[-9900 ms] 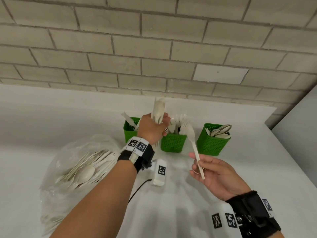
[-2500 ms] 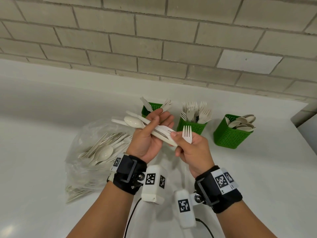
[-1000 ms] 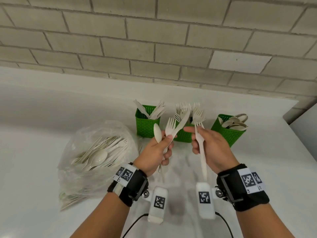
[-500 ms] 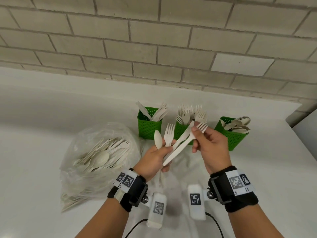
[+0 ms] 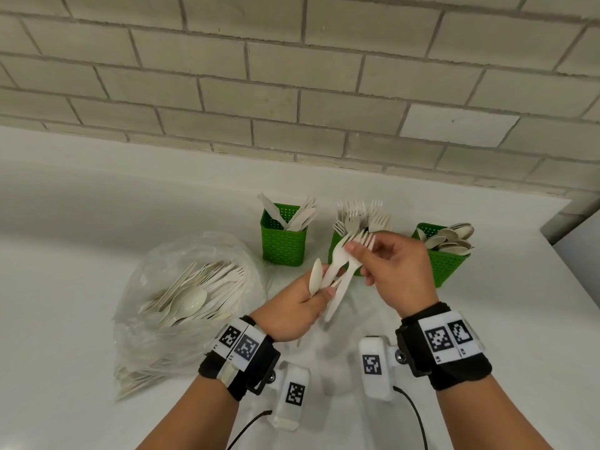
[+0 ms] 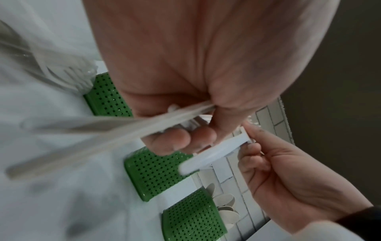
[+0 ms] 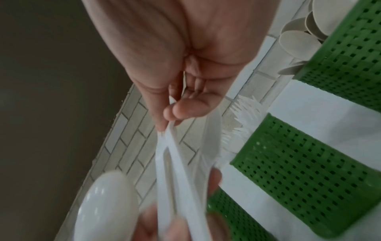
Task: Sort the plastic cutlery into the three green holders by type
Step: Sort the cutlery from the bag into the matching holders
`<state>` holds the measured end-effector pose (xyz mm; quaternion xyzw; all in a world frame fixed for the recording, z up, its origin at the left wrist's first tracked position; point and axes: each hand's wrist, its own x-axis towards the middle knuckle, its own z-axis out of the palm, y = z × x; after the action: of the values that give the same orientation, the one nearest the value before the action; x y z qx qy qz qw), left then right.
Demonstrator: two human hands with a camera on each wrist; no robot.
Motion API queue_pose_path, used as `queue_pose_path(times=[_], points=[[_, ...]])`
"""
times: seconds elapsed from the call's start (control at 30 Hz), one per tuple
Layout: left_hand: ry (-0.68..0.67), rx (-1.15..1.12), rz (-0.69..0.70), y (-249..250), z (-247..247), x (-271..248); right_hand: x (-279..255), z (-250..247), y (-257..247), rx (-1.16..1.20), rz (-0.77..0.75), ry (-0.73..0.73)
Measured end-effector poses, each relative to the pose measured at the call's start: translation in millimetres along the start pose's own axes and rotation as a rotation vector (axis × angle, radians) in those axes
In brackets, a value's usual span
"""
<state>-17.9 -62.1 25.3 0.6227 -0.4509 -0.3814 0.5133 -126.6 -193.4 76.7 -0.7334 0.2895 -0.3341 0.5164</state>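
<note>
**Pulling forks from a mixed handful, with a spoon loose beside them**

Holding a small mixed bunch in my left hand, I have its fingers curled round the handles of a spoon and the lower ends of the forks. My right hand pinches those forks near their tines, thumb and fingertips closed on them, just in front of the middle holder, which already bristles with forks.

The main risk, as I judge it, is the spoon. It stands up right beside the forks in the same grip, so if I loosen my left fingers to let the forks slide out, the spoon may slip too and drop to the tabletop, or ride along with the forks into the wrong holder. The right wrist view shows the fork handles crossing one another, so they could snag and twist as I draw them free, and one might spring away.

The middle holder is crowded; pushing more forks in could catch on tines and tip it, or nudge the neighbours. The left holder holds what look like knives, and the right holder has spoons heaped above its rim, ready to spill if knocked.

The bag of unsorted cutlery lies on the tabletop to my left, so plenty remains.
</note>
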Motion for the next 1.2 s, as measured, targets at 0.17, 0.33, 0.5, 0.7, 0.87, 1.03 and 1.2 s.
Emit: queue_pose_path(times=[0.17,0.33,0.5,0.7,0.87,1.03,1.2], points=[[0.090,-0.110,-0.079,-14,-4,-1,21,-32,-28,0.129,-0.089,0.210],[0.235,-0.550,-0.115,-15,-10,2,42,-52,-43,0.025,-0.255,0.379],[0.189,-0.787,-0.104,-7,-10,4,61,-35,-17,-0.293,-0.320,0.298],[0.208,-0.859,-0.059,-3,-9,6,71,-19,0,-0.680,-0.137,-0.024],[0.173,-0.858,-0.024,1,-11,0,75,-24,-12,-0.462,-0.248,0.210],[0.048,-0.906,-0.004,8,-14,-4,72,-24,-11,-0.513,-0.383,0.231],[-0.023,-0.910,-0.018,10,-14,-4,59,-13,9,-1.124,-0.114,-0.075]])
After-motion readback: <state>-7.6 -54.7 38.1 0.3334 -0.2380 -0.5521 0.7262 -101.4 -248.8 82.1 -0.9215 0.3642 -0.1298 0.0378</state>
